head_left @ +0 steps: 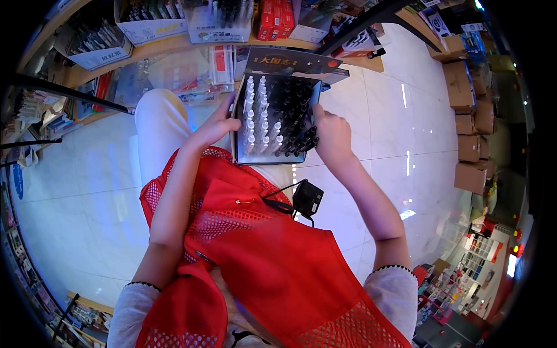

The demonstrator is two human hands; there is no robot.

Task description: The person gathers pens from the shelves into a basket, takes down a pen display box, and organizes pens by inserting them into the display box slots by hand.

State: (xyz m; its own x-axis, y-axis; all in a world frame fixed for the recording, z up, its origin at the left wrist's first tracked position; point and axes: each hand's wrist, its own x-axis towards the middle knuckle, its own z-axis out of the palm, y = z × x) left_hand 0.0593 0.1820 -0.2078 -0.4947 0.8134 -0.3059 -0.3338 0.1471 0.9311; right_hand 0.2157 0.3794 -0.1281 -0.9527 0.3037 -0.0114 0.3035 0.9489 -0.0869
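A dark display box of pens (278, 61) with a raised header card is held in front of my knees. White-capped pens (264, 113) stand upright in rows on its left side. Black pens (295, 98) fill the right side, and some near the front right corner lean outward. My left hand (218, 124) is closed on the box's left wall, with the thumb at the edge. My right hand (333, 130) grips the right wall beside the black pens, its fingers curled; part of them is hidden behind the box.
Ahead is a wooden shelf (168, 51) with white boxes of pens (152, 30) and red boxes (275, 20). Plastic-wrapped packs (191, 72) lie below it. Cardboard cartons (470, 177) are stacked on the right. A small black device (308, 198) hangs by a cord at my waist.
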